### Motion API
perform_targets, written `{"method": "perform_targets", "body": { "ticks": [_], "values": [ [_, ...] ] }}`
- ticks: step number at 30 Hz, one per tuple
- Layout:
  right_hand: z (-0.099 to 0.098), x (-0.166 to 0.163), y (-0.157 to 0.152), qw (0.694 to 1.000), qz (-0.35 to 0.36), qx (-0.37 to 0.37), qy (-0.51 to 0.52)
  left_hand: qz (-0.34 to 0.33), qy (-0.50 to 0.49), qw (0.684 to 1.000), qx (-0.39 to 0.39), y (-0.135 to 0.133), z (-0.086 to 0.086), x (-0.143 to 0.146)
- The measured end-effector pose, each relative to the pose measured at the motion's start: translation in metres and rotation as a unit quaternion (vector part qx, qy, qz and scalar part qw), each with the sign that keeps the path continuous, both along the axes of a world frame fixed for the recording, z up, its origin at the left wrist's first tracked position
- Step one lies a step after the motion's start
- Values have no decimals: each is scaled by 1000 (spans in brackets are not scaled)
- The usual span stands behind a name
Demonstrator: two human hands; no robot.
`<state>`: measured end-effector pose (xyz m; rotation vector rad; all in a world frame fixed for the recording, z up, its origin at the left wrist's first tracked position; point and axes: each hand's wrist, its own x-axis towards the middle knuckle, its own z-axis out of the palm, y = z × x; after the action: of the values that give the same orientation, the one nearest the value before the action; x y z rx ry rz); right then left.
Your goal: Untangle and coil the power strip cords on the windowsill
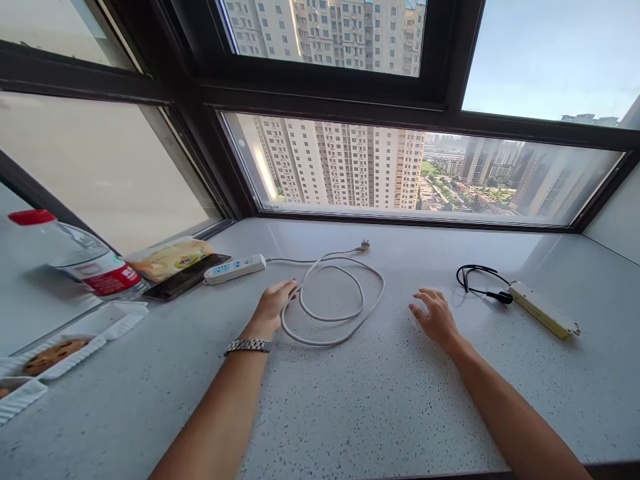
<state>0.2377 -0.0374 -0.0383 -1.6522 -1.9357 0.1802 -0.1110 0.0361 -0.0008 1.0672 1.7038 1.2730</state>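
Left grip (274, 303), fingers spread, touches the white cord (333, 300)'s coil; right grip (436, 315) hovers spread just beside it.

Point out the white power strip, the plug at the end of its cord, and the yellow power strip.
white power strip (235, 268), head view, middle of its socket face.
plug (364, 246), head view, on the plug body at the cord's end.
yellow power strip (544, 310), head view, middle of its long body.

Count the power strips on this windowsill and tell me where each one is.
2. A white power strip lies left, past the left hand, its cord looped by that hand. A yellowish power strip lies right, beyond the right hand.
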Motion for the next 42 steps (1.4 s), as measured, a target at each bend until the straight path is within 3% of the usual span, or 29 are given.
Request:
{"method": "perform_targets", "body": {
  "ticks": [3,6,10,13,17,20,23,25,28,31,34,37,39,42],
  "values": [
    [1,-2,-1,998,16,43,41,-92,-98,991,3,-10,0,28],
    [4,-16,-8,987,95,99,83,-176,-185,965,58,-27,-7,73],
    [3,-43,-20,965,245,60,74,-234,-139,945,179,-47,-14,122],
    [0,-53,-24,960,277,22,38,-203,-109,941,248,-51,-13,128],
    [-2,-48,-19,971,239,25,-10,-101,-127,941,296,-43,-12,113],
    [-3,-39,-10,979,197,46,-7,-88,-230,928,280,-36,-9,101],
    [-4,-20,3,986,147,58,60,-81,-349,901,246,-30,-2,85],
    [-5,2,14,984,63,62,156,-72,-409,882,222,-27,3,71],
    [-5,39,27,929,-114,79,342,-62,-480,855,187,-24,8,52],
    [-4,64,33,878,-200,103,423,-70,-505,843,172,-24,10,46],
    [3,67,29,875,-209,126,418,-106,-491,850,160,-28,12,54],
    [12,53,15,886,-188,193,377,-161,-447,867,147,-35,12,68],
    [16,39,5,907,-123,223,335,-197,-413,878,144,-40,12,76],
    [14,11,-9,935,22,175,309,-233,-367,889,147,-47,8,89]
  ]
}}
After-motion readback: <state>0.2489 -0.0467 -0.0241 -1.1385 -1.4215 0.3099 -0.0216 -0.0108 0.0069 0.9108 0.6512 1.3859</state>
